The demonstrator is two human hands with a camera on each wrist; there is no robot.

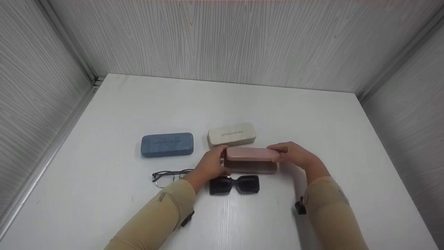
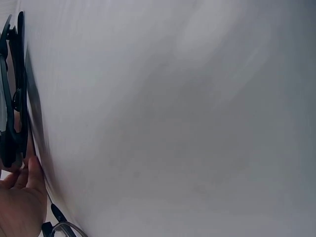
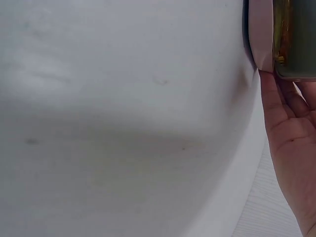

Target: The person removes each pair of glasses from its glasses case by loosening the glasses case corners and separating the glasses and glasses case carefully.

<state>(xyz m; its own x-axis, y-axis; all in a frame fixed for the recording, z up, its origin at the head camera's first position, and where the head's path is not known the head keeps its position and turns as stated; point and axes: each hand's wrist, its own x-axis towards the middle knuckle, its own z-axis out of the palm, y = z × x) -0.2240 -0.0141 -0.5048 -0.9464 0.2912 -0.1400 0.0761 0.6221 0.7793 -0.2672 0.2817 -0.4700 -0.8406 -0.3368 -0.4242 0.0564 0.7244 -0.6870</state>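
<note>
A pink glasses case [image 1: 252,154] lies at the middle of the table with its lid partly raised, showing a dark gap at the front. My left hand [image 1: 210,164] grips its left end, thumb low at the front and fingers behind. At the right end, my right hand [image 1: 295,154] pinches the case by the lid. The right wrist view shows that hand below the corner of the pink case [image 3: 260,37], its lining partly visible. Black sunglasses [image 1: 247,184] lie just in front of the case, near the left thumb. They also show at the left wrist view's edge.
Behind the pink case sits a closed cream glasses case [image 1: 232,134]. A closed blue glasses case [image 1: 167,145] stands to the left. Thin-framed eyeglasses [image 1: 166,172] lie partly hidden by the left forearm. Grey wood-grain panels [image 1: 222,41] border the white table [image 1: 138,104].
</note>
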